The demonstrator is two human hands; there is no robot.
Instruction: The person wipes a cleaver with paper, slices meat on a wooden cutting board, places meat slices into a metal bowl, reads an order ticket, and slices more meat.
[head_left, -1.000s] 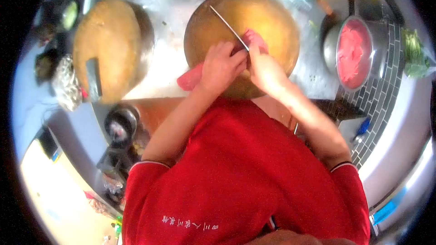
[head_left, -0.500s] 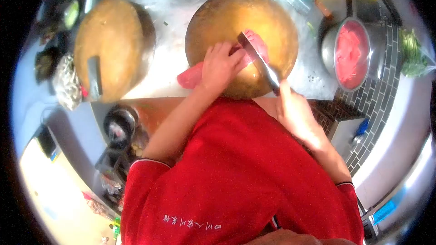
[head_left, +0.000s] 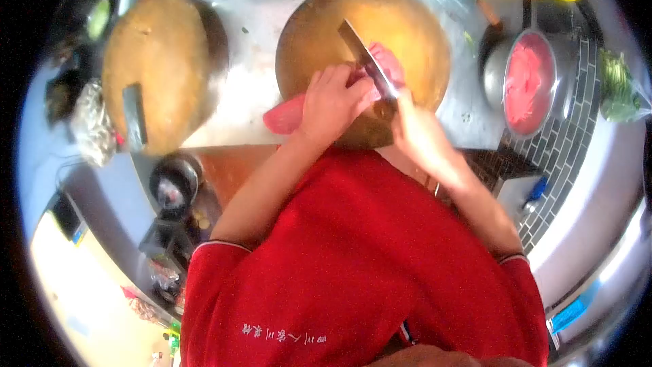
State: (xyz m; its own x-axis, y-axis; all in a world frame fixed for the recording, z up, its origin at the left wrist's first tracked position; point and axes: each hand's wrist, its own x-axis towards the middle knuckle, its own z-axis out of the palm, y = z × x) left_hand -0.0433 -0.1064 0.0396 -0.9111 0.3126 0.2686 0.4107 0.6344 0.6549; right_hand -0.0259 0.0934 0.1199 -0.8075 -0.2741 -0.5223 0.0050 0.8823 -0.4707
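A long piece of red raw meat (head_left: 284, 116) lies across the round wooden chopping board (head_left: 312, 27), its left end reaching past the board's edge. My left hand (head_left: 333, 103) presses down on the meat with curled fingers. In my right hand (head_left: 415, 122) is the handle of a cleaver (head_left: 370, 61), closed in the fingers. Its blade slants up and left across the meat, just right of my left fingertips. Cut meat (head_left: 388, 62) rests on the blade's far side. Whether the edge is in the meat or on top of it, I cannot tell.
On the left stands a second round board (head_left: 159, 54) with a dark-bladed knife (head_left: 134, 115) on it. A metal bowl of red meat (head_left: 528, 85) sits at the right. Bagged green vegetables (head_left: 619, 88) lie farther right. The metal counter (head_left: 251, 61) ends near my waist.
The cleaver and my right hand have moved up and to the left, sliding the blade farther across the board. My left hand stays on the meat, almost unmoved. The view has shifted slightly.
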